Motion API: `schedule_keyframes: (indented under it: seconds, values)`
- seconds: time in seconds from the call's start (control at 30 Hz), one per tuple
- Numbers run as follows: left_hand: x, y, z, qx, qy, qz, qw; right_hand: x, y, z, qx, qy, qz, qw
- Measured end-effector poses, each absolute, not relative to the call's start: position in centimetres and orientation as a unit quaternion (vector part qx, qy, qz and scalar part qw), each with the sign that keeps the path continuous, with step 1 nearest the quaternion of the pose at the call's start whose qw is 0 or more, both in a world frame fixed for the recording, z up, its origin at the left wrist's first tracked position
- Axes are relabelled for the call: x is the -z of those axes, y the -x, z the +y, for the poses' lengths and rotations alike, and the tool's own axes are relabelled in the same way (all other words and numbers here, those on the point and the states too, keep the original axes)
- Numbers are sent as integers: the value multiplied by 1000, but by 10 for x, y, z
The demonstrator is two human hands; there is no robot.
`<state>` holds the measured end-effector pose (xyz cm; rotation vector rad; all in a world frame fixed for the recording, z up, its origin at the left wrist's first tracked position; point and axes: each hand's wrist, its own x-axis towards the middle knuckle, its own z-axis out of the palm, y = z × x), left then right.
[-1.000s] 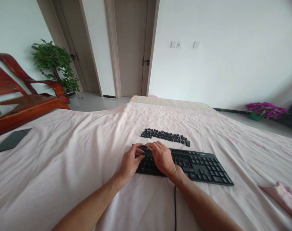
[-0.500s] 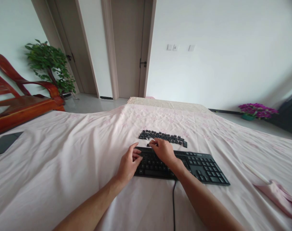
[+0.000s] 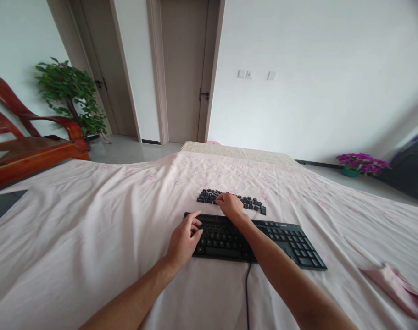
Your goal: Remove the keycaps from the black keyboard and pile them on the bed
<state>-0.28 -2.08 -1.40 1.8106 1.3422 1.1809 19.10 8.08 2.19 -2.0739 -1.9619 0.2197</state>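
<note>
A black computer keyboard (image 3: 215, 251) lies on the cloth in front of me, many of its key positions in the main block bare of keycaps. My left hand (image 3: 185, 236) rests on the keyboard's left end, its fingers loosely bent and apart, holding nothing. Beyond the keyboard, loose black keycaps (image 3: 206, 197) lie in rows. My right hand (image 3: 230, 205) reaches over the keyboard to these rows. Its fingertips are pinched together among the keycaps, and whatever is between them is hidden. My right forearm covers part of the keyboard.
A pale pink floral cloth (image 3: 108, 229) covers the surface. The keyboard's cable (image 3: 247, 293) runs toward me. To the right lie a thin white stick (image 3: 363, 250) and a pink cloth piece (image 3: 394, 286). A dark flat object (image 3: 4, 205) lies at the left edge.
My right hand has moved away from me, from the keyboard's back edge to the keycap rows. A small white item seen at its fingertips is now out of sight. My left hand stays on the keyboard.
</note>
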Motion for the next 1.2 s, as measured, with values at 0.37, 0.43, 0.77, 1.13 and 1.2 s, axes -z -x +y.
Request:
schedule_keyframes:
  seconds: [0.37,0.43,0.77,1.13,1.2]
  values:
    - [14,3,-21,-438,-688,504,284,-19,-188,82,-65,714,-683,140]
    - [14,3,-21,-436,-689,504,284,-19,-188,81,-64,711,-685,148]
    - [12,2,-22,-436,-693,499,284,-52,-199,54,-207,566,-735,313]
    - [3,1,-24,-376,-753,470,266,-47,-192,-5,-342,428,-756,359]
    - [2,2,-25,-365,-762,467,260,-45,-190,-9,-339,407,-768,360]
